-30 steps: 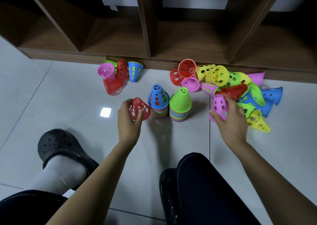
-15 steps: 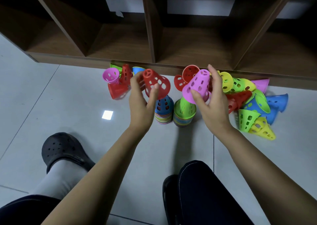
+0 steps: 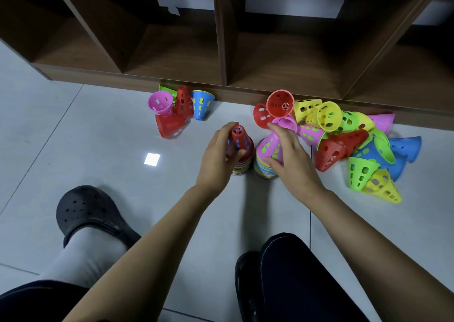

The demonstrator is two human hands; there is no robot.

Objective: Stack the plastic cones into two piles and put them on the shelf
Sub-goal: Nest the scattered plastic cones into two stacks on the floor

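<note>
- Two piles stand side by side on the floor, touching or nearly so; the stacking step is in hand.
- The left hand (image 3: 216, 154) curls round a red cone (image 3: 239, 141) and seats it on the left pile (image 3: 242, 168). The right hand (image 3: 292, 159) grips a pink cone (image 3: 270, 147) on top of the right pile (image 3: 261, 170).
- Next, I judge, each hand must let go and fetch another loose cone, then bring it down base first, square over its pile.
- Just right of the piles lies a big loose heap (image 3: 356, 145); farther left, a small cluster (image 3: 177, 110) sits against the shelf foot.
- Farthest is the shelf (image 3: 172, 59); no cones show in its compartments.
</note>
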